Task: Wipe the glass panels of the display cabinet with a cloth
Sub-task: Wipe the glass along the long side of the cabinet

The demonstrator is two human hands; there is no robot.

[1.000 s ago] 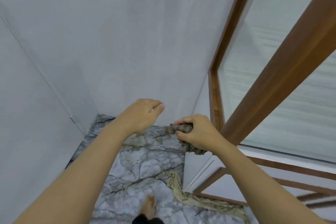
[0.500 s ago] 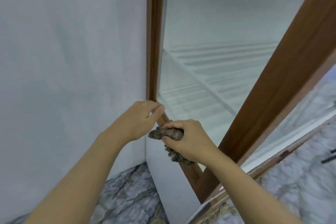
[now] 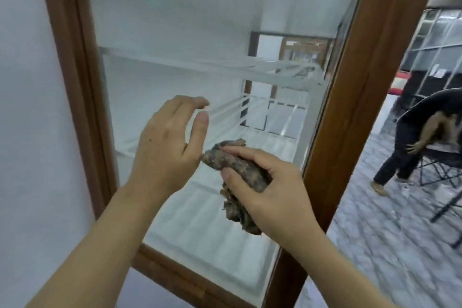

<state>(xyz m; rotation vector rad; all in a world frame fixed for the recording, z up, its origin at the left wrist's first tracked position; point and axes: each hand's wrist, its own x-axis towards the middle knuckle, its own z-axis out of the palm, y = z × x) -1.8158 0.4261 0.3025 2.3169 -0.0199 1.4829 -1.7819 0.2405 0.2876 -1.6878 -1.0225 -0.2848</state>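
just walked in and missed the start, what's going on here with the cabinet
A person is at a wood-framed display cabinet, about to wipe it or in the middle of wiping. The right hand grips a bunched, mottled cloth in front of the glass panel. Whether the cloth touches the glass is unclear. The left hand is open beside the cloth and holds nothing. White shelves show through the glass. A second person bends over in the background.
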